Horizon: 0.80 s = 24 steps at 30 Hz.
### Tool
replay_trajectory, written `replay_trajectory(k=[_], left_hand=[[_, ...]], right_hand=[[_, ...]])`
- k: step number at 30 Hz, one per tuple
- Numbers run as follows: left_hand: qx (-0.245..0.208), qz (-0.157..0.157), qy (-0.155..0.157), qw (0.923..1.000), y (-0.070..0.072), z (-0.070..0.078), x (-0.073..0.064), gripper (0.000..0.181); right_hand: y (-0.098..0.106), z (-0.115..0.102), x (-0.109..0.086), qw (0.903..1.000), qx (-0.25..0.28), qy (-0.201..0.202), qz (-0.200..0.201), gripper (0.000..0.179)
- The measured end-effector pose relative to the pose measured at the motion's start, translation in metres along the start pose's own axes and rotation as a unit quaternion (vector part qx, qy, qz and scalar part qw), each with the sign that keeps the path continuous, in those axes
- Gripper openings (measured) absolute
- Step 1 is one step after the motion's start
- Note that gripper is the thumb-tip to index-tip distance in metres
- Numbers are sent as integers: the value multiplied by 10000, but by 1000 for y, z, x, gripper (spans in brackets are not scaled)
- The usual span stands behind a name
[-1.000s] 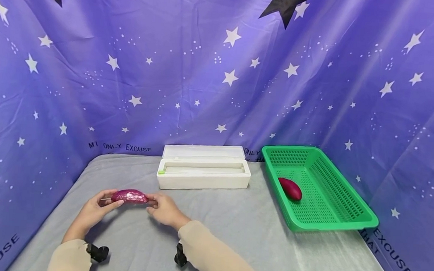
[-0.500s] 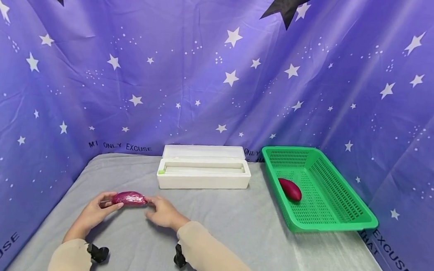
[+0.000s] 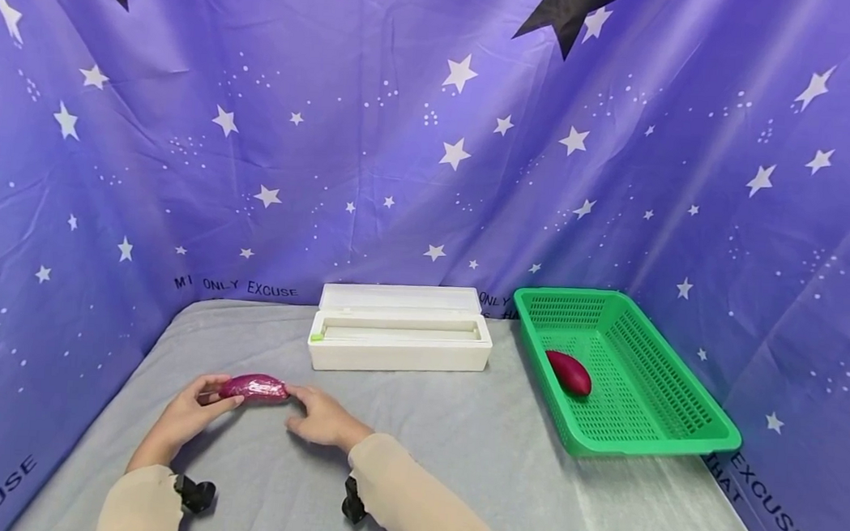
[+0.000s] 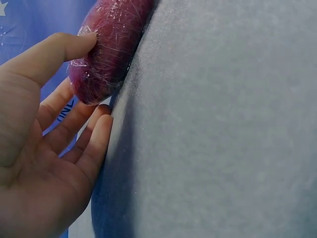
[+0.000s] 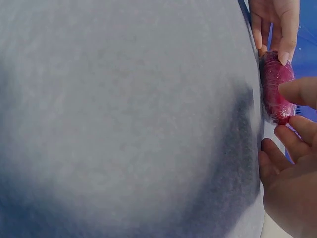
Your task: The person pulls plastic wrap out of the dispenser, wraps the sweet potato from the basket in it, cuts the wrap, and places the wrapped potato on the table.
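A purple-red sweet potato (image 3: 255,387) wrapped in clear plastic film lies on the grey cloth, left of the middle. My left hand (image 3: 185,417) holds its left end, thumb in front and fingers behind. The left wrist view shows that thumb pressed on the crinkled film (image 4: 111,47), the lower fingers apart from it. At the opposite end, my right hand (image 3: 324,418) touches the tip with its index finger; its thumb appears apart in the head view. In the right wrist view both hands flank the wrapped sweet potato (image 5: 277,87).
A white cling film box (image 3: 401,357) stands behind the hands, lid raised, with a small green piece at its left corner. To the right is a green basket (image 3: 647,451) with another sweet potato (image 3: 570,373) inside. A starry purple curtain (image 3: 375,132) surrounds the table.
My right hand's fingers have shifted slightly at the sweet potato's right end, the index finger straighter and the thumb lower. The left hand keeps its hold; the sweet potato has barely moved.
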<state>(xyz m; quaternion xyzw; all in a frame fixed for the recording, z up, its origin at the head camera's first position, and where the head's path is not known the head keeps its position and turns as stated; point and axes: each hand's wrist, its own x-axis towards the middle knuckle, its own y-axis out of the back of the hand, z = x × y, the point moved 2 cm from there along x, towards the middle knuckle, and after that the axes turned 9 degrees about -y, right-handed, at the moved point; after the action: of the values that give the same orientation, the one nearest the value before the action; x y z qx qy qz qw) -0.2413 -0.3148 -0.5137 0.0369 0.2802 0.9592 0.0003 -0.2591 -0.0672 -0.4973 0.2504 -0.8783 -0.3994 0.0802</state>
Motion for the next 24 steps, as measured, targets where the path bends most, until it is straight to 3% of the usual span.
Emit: replay_trajectory(k=[13, 20, 24], left_hand=[[-120, -74, 199, 9997, 2, -2, 0, 82], [-298, -122, 66, 9995, 4, 1, -1, 79], [-148, -115, -36, 9998, 5, 2, -1, 73]], right_hand=[[2, -2, 0, 9997, 196, -174, 23, 60], [3, 0, 1, 9995, 256, -184, 0, 61], [5, 1, 1, 9996, 254, -96, -34, 61]])
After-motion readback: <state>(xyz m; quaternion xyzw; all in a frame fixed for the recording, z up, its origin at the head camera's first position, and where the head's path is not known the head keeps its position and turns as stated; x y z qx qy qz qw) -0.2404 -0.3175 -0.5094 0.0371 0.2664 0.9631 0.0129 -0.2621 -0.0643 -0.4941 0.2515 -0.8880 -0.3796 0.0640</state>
